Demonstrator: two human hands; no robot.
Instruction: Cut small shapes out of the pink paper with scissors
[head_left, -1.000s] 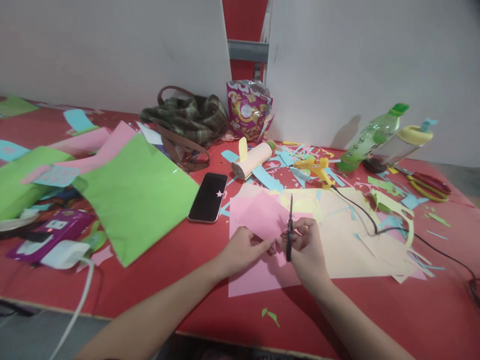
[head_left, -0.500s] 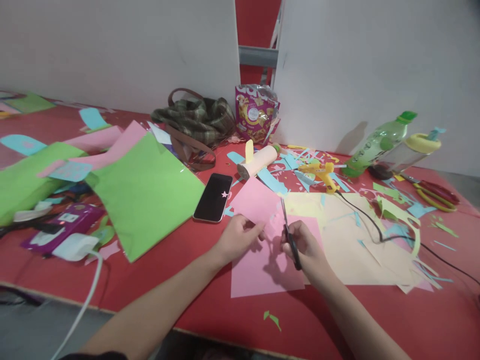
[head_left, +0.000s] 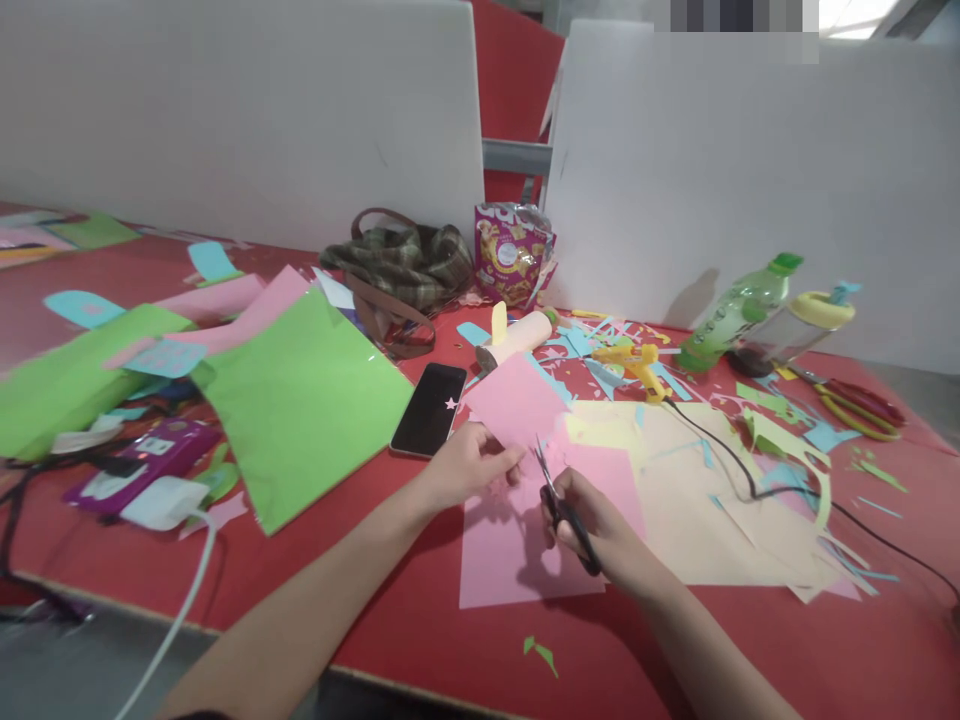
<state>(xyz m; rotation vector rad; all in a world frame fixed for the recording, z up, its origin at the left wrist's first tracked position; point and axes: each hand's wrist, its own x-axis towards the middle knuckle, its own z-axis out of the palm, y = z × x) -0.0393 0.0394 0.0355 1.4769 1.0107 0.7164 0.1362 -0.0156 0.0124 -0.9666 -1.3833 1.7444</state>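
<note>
My left hand [head_left: 466, 463] pinches a small pink paper piece [head_left: 513, 401], lifted above a larger pink sheet [head_left: 510, 550] on the red table [head_left: 405, 610]. My right hand [head_left: 600, 525] is closed round the handles of black scissors [head_left: 559, 500], whose blades point up and left toward the edge of the held paper. A black phone [head_left: 429, 408] lies just left of my left hand.
Green paper sheets [head_left: 300, 400] and a purple box [head_left: 150, 460] lie left. A plaid bag [head_left: 405, 265], snack pouch [head_left: 514, 250], paper roll [head_left: 517, 335], yellow glue gun [head_left: 634, 360] with black cord, cream paper [head_left: 712, 490], two bottles [head_left: 739, 305] and red scissors [head_left: 859, 400] lie behind and right.
The scissors have tilted from upright to leaning left and my right hand has dropped toward me. My left hand has lifted the pink piece up and to the left.
</note>
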